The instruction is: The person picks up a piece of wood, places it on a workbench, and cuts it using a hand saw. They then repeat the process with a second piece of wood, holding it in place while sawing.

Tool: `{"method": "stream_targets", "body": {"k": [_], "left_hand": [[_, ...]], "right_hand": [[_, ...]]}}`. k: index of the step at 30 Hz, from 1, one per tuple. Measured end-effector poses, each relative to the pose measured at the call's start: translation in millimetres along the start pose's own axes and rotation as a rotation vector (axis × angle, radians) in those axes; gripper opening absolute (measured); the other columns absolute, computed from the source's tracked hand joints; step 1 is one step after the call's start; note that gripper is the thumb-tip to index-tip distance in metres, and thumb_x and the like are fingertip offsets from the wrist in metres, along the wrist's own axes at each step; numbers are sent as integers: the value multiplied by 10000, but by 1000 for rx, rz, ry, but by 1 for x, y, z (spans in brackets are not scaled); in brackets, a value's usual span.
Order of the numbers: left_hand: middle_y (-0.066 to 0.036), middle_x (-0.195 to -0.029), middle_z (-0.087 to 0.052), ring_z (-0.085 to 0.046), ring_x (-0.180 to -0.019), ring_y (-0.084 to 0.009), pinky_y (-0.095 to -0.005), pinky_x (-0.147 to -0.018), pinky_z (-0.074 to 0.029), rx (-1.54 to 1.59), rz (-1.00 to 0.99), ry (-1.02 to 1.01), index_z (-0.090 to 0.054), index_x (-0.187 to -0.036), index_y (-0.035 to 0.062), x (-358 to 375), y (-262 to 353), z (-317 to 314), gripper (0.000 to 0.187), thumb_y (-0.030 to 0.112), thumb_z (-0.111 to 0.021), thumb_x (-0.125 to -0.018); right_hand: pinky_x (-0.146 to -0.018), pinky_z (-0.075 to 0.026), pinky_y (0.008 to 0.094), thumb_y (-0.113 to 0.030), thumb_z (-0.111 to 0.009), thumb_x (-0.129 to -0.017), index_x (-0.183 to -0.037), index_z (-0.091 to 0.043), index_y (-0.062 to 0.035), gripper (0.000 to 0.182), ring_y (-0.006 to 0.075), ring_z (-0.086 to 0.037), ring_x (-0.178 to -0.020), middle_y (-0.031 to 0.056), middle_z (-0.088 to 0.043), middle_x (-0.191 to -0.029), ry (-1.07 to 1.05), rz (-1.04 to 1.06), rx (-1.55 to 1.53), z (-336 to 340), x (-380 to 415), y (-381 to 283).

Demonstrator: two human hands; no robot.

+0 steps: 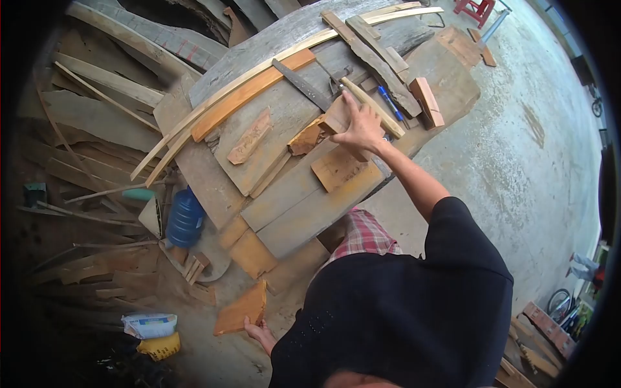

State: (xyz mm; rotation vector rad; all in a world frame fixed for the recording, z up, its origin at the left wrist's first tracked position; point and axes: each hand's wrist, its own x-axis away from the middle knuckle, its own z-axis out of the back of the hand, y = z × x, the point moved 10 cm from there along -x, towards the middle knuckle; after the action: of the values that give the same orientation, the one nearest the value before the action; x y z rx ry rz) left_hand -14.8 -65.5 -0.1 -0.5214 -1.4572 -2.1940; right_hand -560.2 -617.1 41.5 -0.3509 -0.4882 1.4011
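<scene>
My left hand (pixel 260 334), low beside my body, is closed on the edge of an orange-brown wood board (pixel 238 312). Over the plank worktop, my right hand (pixel 363 124) grips a brown wood block (pixel 336 116), thumb and fingers spread across it. Just below that block lies a flat square wood piece (pixel 339 168). A rough broken wood chunk (pixel 305 137) sits to its left. Close by on the right are a pale round stick (pixel 374 108) and a blue marker (pixel 391 103). The underside of the held block is hidden.
A handsaw-like dark blade (pixel 301 84), long curved strips (pixel 259 70) and a reddish block (pixel 426 103) lie on the worktop (pixel 284 223). Left of it stand a blue water jug (pixel 185 218) and stacked timber (pixel 97 123). A red stool (pixel 475 10) is far right.
</scene>
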Motion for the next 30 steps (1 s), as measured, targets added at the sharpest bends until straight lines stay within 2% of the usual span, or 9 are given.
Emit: {"method": "stream_targets", "body": {"k": [6, 7, 9, 11, 13, 19, 22, 29, 30], "left_hand": [[-67, -958, -556, -510, -766, -175, -279, -622, -433, 2, 61, 77, -539, -1128, 66, -9, -11, 5, 401, 295, -681, -830], [-98, -1098, -534, -508, -968, -232, -363, -771, -445, 31, 73, -5, -511, -1233, 38, -28, -15, 8, 550, 288, -723, -791], [-65, -1076, -579, -542, -969, -208, -351, -760, -456, 160, 70, -46, -530, -1211, 67, -36, -16, 14, 466, 238, -707, -816], [-48, -1069, -595, -554, -964, -195, -343, -755, -459, 244, 63, -84, -536, -1204, 79, -37, -13, 24, 430, 224, -692, -831], [-20, -1060, -613, -570, -931, -170, -324, -728, -464, 363, 89, -264, -550, -1184, 95, -14, -9, 3, 371, 212, -674, -854], [-16, -1099, -615, -574, -985, -160, -318, -748, -462, 382, -30, -414, -556, -1194, 91, 44, -12, -71, 368, 243, -674, -881], [-22, -1158, -599, -557, -1052, -170, -343, -797, -461, 409, -36, -477, -538, -1241, 98, 65, -27, -121, 409, 261, -675, -892], [-30, -1284, -527, -532, -1118, -188, -382, -857, -470, 420, -72, -652, -471, -1319, 111, 108, -65, -212, 513, 345, -664, -906], [-24, -1188, -571, -573, -1029, -166, -327, -764, -491, 340, -37, -685, -494, -1272, 111, 112, -78, -221, 467, 360, -656, -912]], "right_hand": [[-989, -302, 613, -579, -800, -613, -1535, -99, -294, 1192, 469, -400, -1234, 321, -401, -1328, 102, -294, 273, 47, -97, 156], [-994, -297, 618, -616, -783, -631, -1537, -92, -297, 1183, 473, -383, -1257, 330, -380, -1355, 65, -305, 284, 42, -107, 171], [-998, -301, 615, -653, -739, -671, -1541, -87, -303, 1142, 477, -360, -1282, 339, -355, -1378, -9, -310, 387, 17, -119, 196], [-994, -302, 626, -629, -702, -733, -1539, -117, -300, 1049, 473, -345, -1298, 328, -351, -1391, 87, -227, 461, 10, -108, 181], [-992, -336, 590, -497, -691, -799, -1471, -329, -206, 817, 459, -373, -1270, 283, -398, -1371, 302, -8, 390, 16, -79, 135], [-908, -432, 469, -344, -645, -862, -1276, -508, -40, 532, 417, -520, -1037, 249, -544, -1096, 174, 304, 106, -67, -12, 69], [-886, -444, 481, -347, -612, -886, -1146, -596, -14, 423, 414, -541, -995, 245, -565, -1051, 108, 240, 166, -93, -4, 67], [-878, -457, 474, -491, -617, -870, -1022, -653, -18, 498, 408, -545, -1011, 240, -581, -1017, -54, 235, 196, -99, -6, 58], [-877, -459, 475, -500, -616, -868, -1020, -654, -17, 507, 409, -548, -1005, 243, -582, -1013, -74, 244, 189, -102, -8, 58]]}}
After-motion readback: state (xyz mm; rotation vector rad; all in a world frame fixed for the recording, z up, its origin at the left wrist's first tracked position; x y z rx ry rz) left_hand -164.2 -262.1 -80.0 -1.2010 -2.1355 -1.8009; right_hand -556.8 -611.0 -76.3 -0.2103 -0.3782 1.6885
